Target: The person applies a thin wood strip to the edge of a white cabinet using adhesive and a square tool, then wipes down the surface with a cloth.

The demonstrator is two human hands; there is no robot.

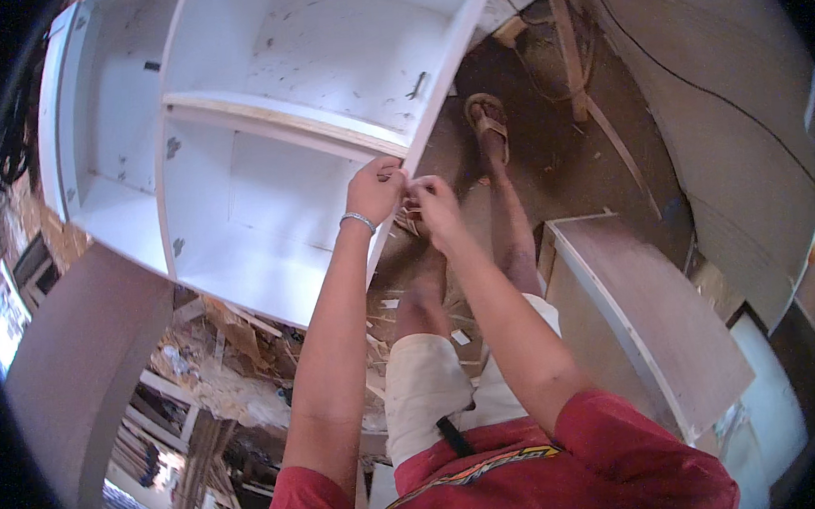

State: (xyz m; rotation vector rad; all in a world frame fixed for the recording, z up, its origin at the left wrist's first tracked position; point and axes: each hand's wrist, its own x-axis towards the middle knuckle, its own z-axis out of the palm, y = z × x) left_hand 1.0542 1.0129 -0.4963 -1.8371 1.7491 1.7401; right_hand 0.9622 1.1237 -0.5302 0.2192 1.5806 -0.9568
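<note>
A white cabinet with open compartments lies tilted before me. A divider with a raw wooden front edge crosses it. At the end of that divider, my left hand is closed, fingers curled against the cabinet's right side panel. Just outside the same panel, my right hand has its fingers pinched together close to the left fingertips. Whatever is between the fingers of either hand is too small or hidden to make out. Small metal hinge plates sit on the cabinet's inner upright.
Another cabinet piece stands right of my legs. A brown panel leans at the left. Wood scraps and debris litter the floor below the cabinet. A wooden post stands at the far right, near a large pale sheet.
</note>
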